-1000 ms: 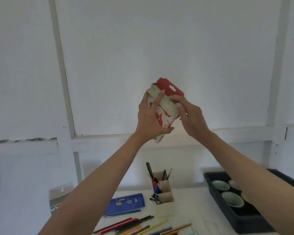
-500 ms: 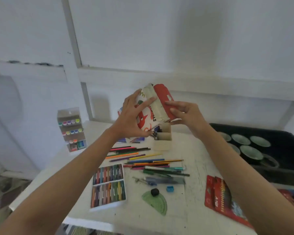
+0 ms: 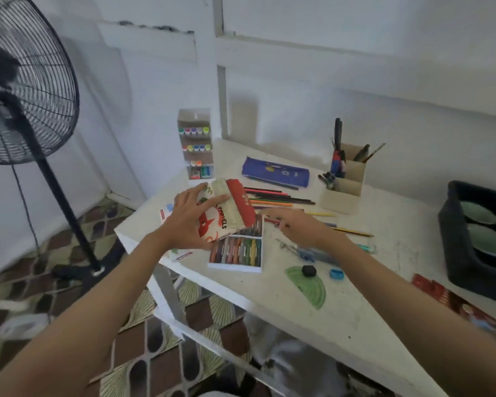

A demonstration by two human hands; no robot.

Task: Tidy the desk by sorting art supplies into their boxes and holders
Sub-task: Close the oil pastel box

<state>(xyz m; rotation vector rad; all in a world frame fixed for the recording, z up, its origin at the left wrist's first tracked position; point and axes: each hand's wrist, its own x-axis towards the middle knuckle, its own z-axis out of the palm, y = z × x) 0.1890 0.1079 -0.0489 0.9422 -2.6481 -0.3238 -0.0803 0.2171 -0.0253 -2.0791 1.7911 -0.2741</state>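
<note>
Above the pastel tray (image 3: 235, 252), the left hand (image 3: 188, 222) pinches the pastel sleeve (image 3: 228, 210). Right hand (image 3: 295, 226) hovers, fingers spread. Align the sleeve's mouth squarely before sliding.

- White desk (image 3: 341, 316), scuffed top
- On it: open pastel tray (image 3: 236, 250), loose coloured pencils (image 3: 272, 196), blue pencil case (image 3: 275, 173), cardboard holder (image 3: 344, 181), marker stand (image 3: 196, 144), green protractor (image 3: 309, 285), black bin (image 3: 478, 242)

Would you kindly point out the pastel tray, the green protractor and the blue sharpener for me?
pastel tray (image 3: 236, 252): head view, on the front row of sticks.
green protractor (image 3: 312, 290): head view, on its flat middle.
blue sharpener (image 3: 336, 273): head view, on its top.
</note>
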